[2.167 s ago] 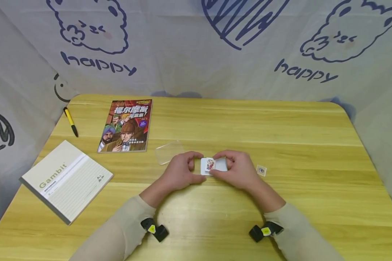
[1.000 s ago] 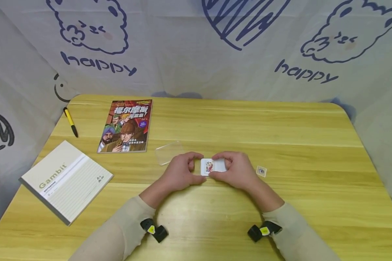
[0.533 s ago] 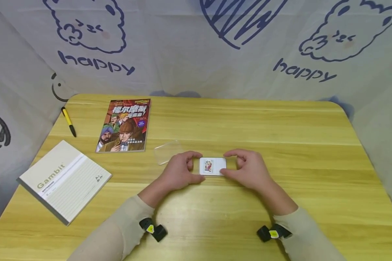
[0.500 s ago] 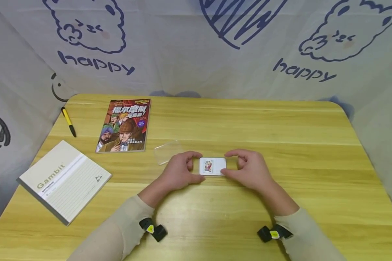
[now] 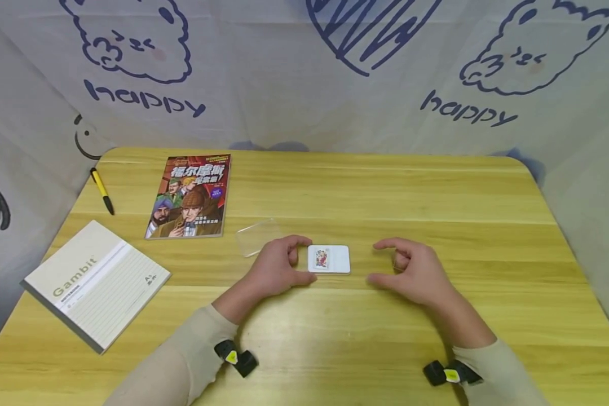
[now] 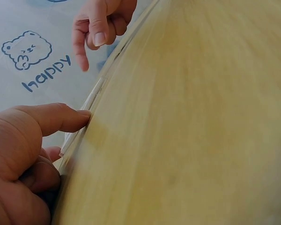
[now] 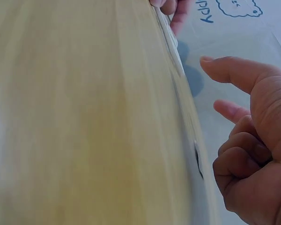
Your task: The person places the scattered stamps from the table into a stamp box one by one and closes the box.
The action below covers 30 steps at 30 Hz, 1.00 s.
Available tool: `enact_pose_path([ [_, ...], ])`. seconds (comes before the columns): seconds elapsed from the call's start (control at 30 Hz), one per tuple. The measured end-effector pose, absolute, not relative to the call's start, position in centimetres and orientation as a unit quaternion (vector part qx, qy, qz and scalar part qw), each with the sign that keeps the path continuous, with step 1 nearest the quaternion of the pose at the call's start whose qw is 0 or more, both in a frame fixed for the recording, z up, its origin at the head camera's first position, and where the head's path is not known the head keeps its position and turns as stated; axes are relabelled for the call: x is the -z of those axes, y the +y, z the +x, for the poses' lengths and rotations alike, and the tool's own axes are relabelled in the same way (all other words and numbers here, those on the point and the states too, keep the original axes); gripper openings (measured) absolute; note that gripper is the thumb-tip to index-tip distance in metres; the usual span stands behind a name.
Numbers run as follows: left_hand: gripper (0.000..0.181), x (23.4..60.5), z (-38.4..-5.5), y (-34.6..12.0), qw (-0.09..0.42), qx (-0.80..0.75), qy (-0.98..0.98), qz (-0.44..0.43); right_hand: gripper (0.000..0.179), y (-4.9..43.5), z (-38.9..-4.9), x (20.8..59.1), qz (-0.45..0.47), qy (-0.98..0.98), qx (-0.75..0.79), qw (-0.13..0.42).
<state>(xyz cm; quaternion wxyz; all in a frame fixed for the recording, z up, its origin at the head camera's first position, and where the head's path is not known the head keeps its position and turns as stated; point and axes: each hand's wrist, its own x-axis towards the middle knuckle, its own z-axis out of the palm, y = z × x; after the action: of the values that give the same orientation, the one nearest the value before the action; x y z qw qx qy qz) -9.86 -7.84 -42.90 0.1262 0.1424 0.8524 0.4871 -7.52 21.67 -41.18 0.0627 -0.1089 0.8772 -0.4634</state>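
A small white plastic tray (image 5: 341, 259) lies on the table in the head view, with a stack of miniature playing cards (image 5: 321, 259) in its left half. My left hand (image 5: 276, 265) holds the tray's left end between thumb and index finger; the left wrist view shows the tray edge-on (image 6: 86, 108) by the thumb. My right hand (image 5: 418, 273) is off to the right of the tray, thumb and index apart and the other fingers curled, gripping nothing. Beneath its fingers a small loose card (image 5: 398, 267) is mostly hidden.
A clear plastic lid (image 5: 256, 237) lies behind my left hand. Further left are a comic book (image 5: 190, 197), a Gambit notebook (image 5: 98, 285) and a yellow pen (image 5: 102, 190). A white cloth (image 5: 284, 73) with drawings hangs behind the table.
My right hand set the card stack down into the tray's left half, let go, and moved right over the loose card. My left hand stays at the tray.
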Motion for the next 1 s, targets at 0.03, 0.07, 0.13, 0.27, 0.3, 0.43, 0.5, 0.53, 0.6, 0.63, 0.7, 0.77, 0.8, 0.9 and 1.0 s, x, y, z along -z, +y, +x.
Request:
enact_pose_path([
  [0.03, 0.061, 42.9, -9.9, -7.8, 0.126, -0.487, 0.853, 0.142, 0.054, 21.9, -7.5, 41.2, -0.108, 0.879, 0.461, 0.061],
  [0.07, 0.061, 42.9, -9.8, -7.8, 0.126, -0.486, 0.853, 0.142, 0.053, 22.1, -7.4, 41.2, -0.107, 0.881, 0.458, 0.057],
  [0.13, 0.061, 42.9, -9.8, -7.8, 0.126, -0.484, 0.854, 0.142, 0.051, 22.5, -7.3, 41.2, -0.104, 0.884, 0.452, 0.052],
  [0.27, 0.061, 42.9, -9.9, -7.8, 0.126, -0.478, 0.858, 0.142, 0.045, 23.4, -7.1, 41.3, -0.09, 0.885, 0.454, 0.046],
  [0.3, 0.061, 42.9, -9.9, -7.8, 0.126, -0.476, 0.859, 0.142, 0.043, 23.6, -7.1, 41.3, -0.084, 0.885, 0.455, 0.047],
  [0.43, 0.061, 42.9, -9.9, -7.8, 0.126, -0.474, 0.86, 0.141, 0.038, 24.4, -7.1, 41.5, -0.069, 0.89, 0.448, 0.047],
  [0.5, 0.061, 42.9, -9.9, -7.8, 0.127, -0.477, 0.859, 0.14, 0.036, 24.8, -7.1, 41.6, -0.062, 0.894, 0.441, 0.049],
  [0.53, 0.061, 42.9, -9.9, -7.8, 0.128, -0.477, 0.858, 0.14, 0.035, 25.0, -7.0, 41.6, -0.059, 0.895, 0.439, 0.05],
  [0.6, 0.061, 42.9, -9.8, -7.8, 0.129, -0.479, 0.857, 0.139, 0.034, 25.3, -7.0, 41.6, -0.055, 0.899, 0.432, 0.053],
  [0.63, 0.062, 42.9, -9.8, -7.8, 0.129, -0.48, 0.856, 0.139, 0.034, 25.5, -7.0, 41.6, -0.054, 0.902, 0.425, 0.053],
  [0.7, 0.062, 42.9, -9.8, -7.8, 0.129, -0.481, 0.856, 0.139, 0.034, 25.8, -7.0, 41.6, -0.054, 0.909, 0.409, 0.052],
  [0.77, 0.062, 42.9, -9.8, -7.8, 0.128, -0.481, 0.856, 0.139, 0.034, 26.0, -7.0, 41.6, -0.053, 0.917, 0.392, 0.052],
  [0.8, 0.062, 42.9, -9.8, -7.8, 0.128, -0.482, 0.856, 0.139, 0.033, 26.0, -7.1, 41.7, -0.052, 0.92, 0.384, 0.052],
  [0.9, 0.062, 42.8, -9.8, -7.8, 0.127, -0.482, 0.856, 0.138, 0.032, 26.1, -7.1, 41.7, -0.046, 0.927, 0.368, 0.053],
  [1.0, 0.062, 42.8, -9.7, -7.7, 0.129, -0.482, 0.856, 0.137, 0.033, 26.1, -7.1, 41.8, -0.038, 0.931, 0.359, 0.053],
])
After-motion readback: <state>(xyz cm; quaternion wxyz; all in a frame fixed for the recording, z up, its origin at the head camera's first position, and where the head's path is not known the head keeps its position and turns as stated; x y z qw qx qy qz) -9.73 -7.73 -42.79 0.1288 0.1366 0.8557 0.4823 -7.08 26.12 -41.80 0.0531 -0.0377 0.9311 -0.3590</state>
